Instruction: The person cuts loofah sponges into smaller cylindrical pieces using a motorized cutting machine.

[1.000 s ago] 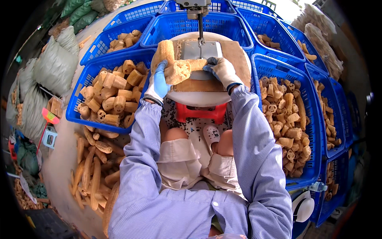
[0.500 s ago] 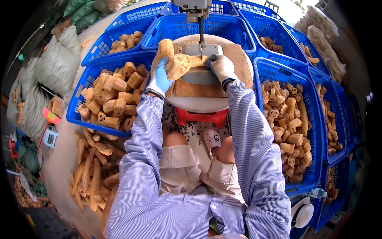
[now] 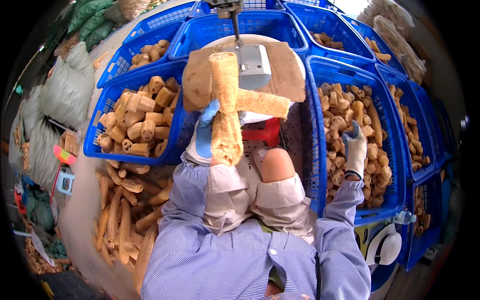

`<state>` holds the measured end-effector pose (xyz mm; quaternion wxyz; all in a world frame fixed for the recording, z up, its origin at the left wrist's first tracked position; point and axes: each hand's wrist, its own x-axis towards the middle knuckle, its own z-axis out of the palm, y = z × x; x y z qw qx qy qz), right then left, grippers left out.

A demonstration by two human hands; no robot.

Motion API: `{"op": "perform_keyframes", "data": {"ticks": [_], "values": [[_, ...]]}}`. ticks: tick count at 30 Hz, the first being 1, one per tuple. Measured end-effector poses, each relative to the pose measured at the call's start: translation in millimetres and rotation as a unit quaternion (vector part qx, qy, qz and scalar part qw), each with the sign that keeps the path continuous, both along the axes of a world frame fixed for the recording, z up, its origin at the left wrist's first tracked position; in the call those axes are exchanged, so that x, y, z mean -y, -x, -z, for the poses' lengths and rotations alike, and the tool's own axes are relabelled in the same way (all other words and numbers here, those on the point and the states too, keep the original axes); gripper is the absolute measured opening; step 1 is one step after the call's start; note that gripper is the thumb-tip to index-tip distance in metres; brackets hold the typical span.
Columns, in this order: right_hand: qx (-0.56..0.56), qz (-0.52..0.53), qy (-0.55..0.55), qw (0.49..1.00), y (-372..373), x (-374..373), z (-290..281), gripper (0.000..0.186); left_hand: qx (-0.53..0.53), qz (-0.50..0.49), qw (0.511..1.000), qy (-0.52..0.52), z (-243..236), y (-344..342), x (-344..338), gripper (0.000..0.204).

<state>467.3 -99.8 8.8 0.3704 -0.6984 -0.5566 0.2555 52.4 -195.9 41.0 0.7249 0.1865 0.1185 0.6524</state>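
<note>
My left hand (image 3: 203,135) is closed around a T-shaped loofah piece (image 3: 227,107), a long upright tube with a shorter tube jutting out to the right. It is held in front of the sewing machine (image 3: 250,57), clear of the needle. My right hand (image 3: 356,147) is over the blue basket (image 3: 312,125) on the right, its fingers apart with nothing visible between them. Short cut loofah pieces (image 3: 367,172) lie under and around that hand; whether it touches them I cannot tell. Both hands wear white gloves with blue fingers.
A blue basket (image 3: 95,125) of thicker loofah pieces stands on the left, with long loofahs (image 3: 120,220) piled below it. More blue baskets (image 3: 240,30) ring the machine's wooden table (image 3: 197,82). A red support (image 3: 265,132) shows beneath it.
The loofah has left the machine's needle and come nearer me in my left hand. My right hand has let go of it and moved right, over the basket of short pieces.
</note>
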Motion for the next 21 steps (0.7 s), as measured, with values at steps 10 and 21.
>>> {"op": "perform_keyframes", "data": {"ticks": [10, 21], "values": [[-0.378, -0.123, -0.092, 0.913, -6.5, 102.9, -10.7, 0.065, -0.233, 0.137, 0.962, -0.045, 0.4, -189.9, -22.4, 0.050], [-0.405, 0.062, -0.092, 0.907, -206.3, 54.0, -17.4, 0.037, -0.362, 0.002, 0.932, 0.032, 46.7, -243.5, -48.2, 0.040]]}}
